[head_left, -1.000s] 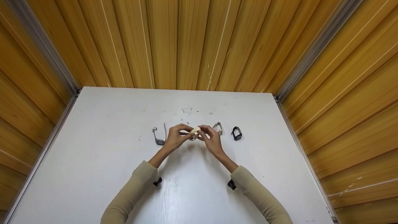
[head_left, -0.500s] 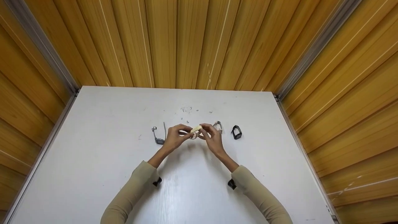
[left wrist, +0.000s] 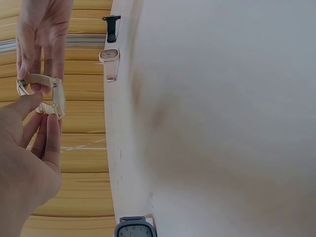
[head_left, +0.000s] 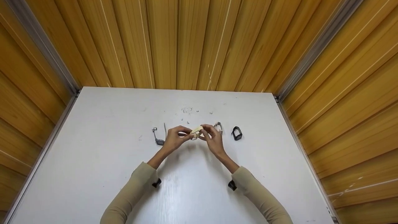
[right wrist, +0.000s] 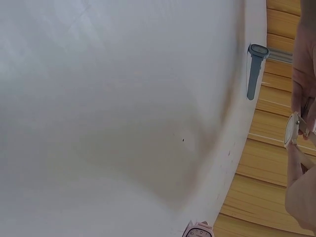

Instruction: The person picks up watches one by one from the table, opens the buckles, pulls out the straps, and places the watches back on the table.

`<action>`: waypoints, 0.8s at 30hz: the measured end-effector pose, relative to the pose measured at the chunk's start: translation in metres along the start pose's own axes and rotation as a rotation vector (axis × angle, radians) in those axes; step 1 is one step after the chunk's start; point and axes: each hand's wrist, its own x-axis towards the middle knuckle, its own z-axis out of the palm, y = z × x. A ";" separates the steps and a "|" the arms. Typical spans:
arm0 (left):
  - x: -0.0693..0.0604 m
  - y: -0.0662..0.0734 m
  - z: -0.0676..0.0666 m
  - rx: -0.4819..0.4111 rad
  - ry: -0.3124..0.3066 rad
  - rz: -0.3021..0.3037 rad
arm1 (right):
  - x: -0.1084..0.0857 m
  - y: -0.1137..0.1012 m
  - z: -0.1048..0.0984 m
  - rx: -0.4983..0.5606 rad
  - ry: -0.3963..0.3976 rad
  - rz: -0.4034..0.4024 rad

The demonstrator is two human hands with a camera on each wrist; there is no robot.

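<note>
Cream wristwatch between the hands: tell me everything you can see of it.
The cream-coloured, rubbery-looking wristwatch is held above the white table by both hands: the left hand pinches one part, the right hand another. In the left wrist view its case stands edge-on and its strap curves into a loop. The right wrist view shows the pale face at a slant, with what looks like a small side knob. Its markings cannot be read, nor can I tell whether the strap is fastened.

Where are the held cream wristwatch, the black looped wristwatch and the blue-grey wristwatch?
Cream wristwatch point(left wrist: 59, 98): left wrist view, on its case.
Black looped wristwatch point(head_left: 238, 137): head view, lower part of loop.
Blue-grey wristwatch point(right wrist: 255, 76): right wrist view, on its strap.
</note>
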 end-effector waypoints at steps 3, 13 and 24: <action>-0.001 -0.002 -0.001 0.017 -0.007 0.004 | -0.001 -0.001 0.000 -0.002 0.003 0.011; 0.000 0.000 -0.002 0.065 -0.029 0.014 | -0.001 -0.002 0.002 -0.012 0.001 0.046; 0.000 0.001 0.001 0.061 -0.026 0.058 | -0.012 -0.028 0.008 -0.098 -0.043 -0.016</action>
